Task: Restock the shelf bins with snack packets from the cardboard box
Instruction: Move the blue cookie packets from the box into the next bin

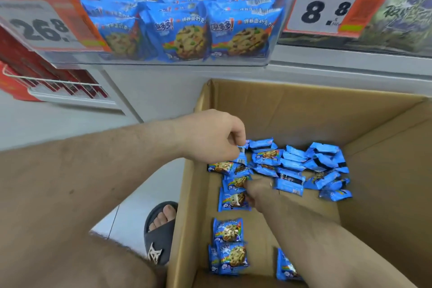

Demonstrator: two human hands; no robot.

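Observation:
An open cardboard box [304, 110] stands on the floor below the shelf, with several blue cookie snack packets [299, 166] scattered on its bottom. My left hand [215, 138] hovers over the box's left wall and pinches the top edge of a blue packet [242, 159]. My right hand [254, 190] reaches down to the box floor, fingers curled among the packets at the left; one packet [233, 201] lies under its fingers. Above, a clear plastic shelf bin [163, 61] holds many of the same blue packets [184, 40].
A price card reading 26.8 [46, 25] hangs at the bin's left and one reading 8.8 [327, 9] at the right. A neighbouring bin holds green packets [402, 18]. My foot in a dark sandal [161, 231] stands left of the box. Red goods [30, 65] fill a lower left shelf.

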